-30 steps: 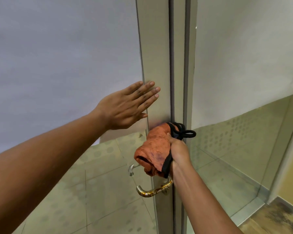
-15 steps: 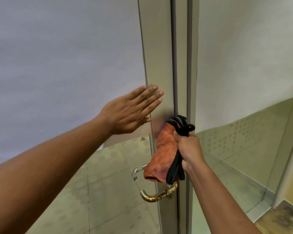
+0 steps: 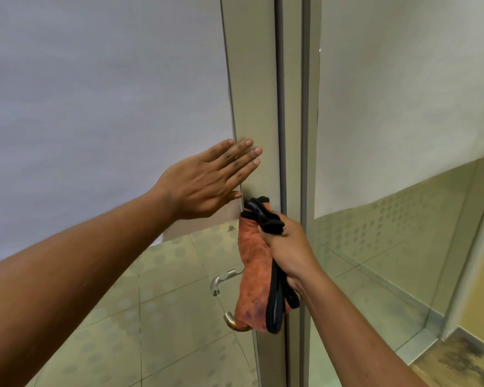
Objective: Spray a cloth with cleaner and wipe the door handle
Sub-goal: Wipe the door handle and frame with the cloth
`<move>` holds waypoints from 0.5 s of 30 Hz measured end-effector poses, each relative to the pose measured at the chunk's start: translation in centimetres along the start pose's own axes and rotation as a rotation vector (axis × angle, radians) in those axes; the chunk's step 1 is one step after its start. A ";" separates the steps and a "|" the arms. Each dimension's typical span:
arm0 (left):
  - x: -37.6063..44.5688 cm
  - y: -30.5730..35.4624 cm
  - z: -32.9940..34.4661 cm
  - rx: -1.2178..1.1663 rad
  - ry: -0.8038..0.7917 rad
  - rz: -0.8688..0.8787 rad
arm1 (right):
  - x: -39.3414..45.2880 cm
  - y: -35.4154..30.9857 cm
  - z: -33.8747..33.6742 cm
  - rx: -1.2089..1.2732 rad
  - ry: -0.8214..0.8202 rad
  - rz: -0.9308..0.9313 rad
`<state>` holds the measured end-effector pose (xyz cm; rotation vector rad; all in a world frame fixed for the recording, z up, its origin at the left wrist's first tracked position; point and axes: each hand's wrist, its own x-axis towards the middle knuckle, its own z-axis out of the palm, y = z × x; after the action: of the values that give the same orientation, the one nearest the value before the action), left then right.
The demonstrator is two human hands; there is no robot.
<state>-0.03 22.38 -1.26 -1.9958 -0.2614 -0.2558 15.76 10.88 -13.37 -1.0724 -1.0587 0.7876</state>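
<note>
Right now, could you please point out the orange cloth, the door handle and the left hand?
orange cloth (image 3: 253, 263): head view, middle of its orange face.
door handle (image 3: 230, 319): head view, curved brass end below the cloth.
left hand (image 3: 207, 181): head view, back of the hand.

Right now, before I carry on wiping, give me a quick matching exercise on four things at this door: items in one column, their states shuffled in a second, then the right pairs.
Items:
1. left hand
2. right hand
3. cloth
4. door handle

States:
A. hangs down, orange with black trim
B. only its curved brass end shows under the cloth
C. flat, fingers straight against the door frame
D. curled round the bunched fabric

Pairs: 1-C, 2-D, 3-A, 4-B
</note>
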 end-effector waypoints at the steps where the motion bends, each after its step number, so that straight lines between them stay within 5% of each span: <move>1: 0.0 0.0 0.0 0.004 -0.002 -0.001 | -0.2 0.2 -0.3 -0.010 0.000 0.004; 8: 0.0 -0.1 0.0 -0.013 -0.011 -0.006 | 1.2 -1.4 -3.4 -0.132 0.117 -0.088; 15: 0.0 0.0 0.0 -0.004 -0.008 -0.001 | 1.7 0.1 -2.4 -0.374 0.037 -0.177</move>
<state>-0.03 22.34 -1.27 -2.0009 -0.2666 -0.2493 18.55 11.78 -13.25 -1.2806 -1.2813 0.4342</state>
